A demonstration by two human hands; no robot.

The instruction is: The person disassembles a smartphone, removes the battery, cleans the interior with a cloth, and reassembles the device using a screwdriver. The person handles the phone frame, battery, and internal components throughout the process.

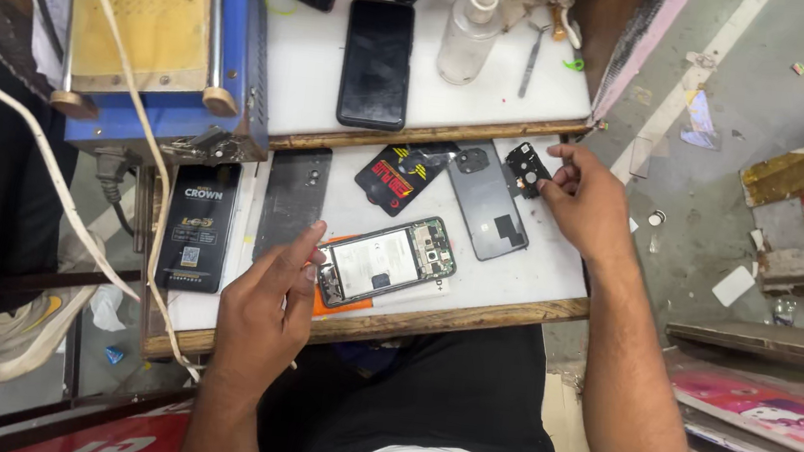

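Nearest the viewer, the left hand (268, 292) rests at the front of a white worktop (535, 273) edged with a raw wooden strip (472, 313). Its fingers are loosely extended, the tips touching the left end of an opened phone (387, 262): a flat rounded rectangle, lying tilted, with a pale metal shield plate and green circuit sections exposed. An orange sheet (324, 304) shows beneath its near corner.

To the right and slightly farther, the right hand (586, 202) pinches a small black camera-frame part (526, 167) between thumb and fingertips, fingers narrowly closed on it. Just beside lies a smooth grey back cover (486, 200); to its left, a glossy black packet (401, 177) with red and yellow print. A dull grey flat panel (293, 198) lies left of the opened phone, next to a black printed box (198, 226).

On the farther white shelf: a dark-screened phone (376, 62), a clear plastic spray bottle (469, 28), metal tweezers (531, 60). At far left, a blue machine (232, 52) with a perforated yellow bed, crossed by a cream cable (114, 51). At right, a grey concrete floor (710, 187) strewn with scraps.
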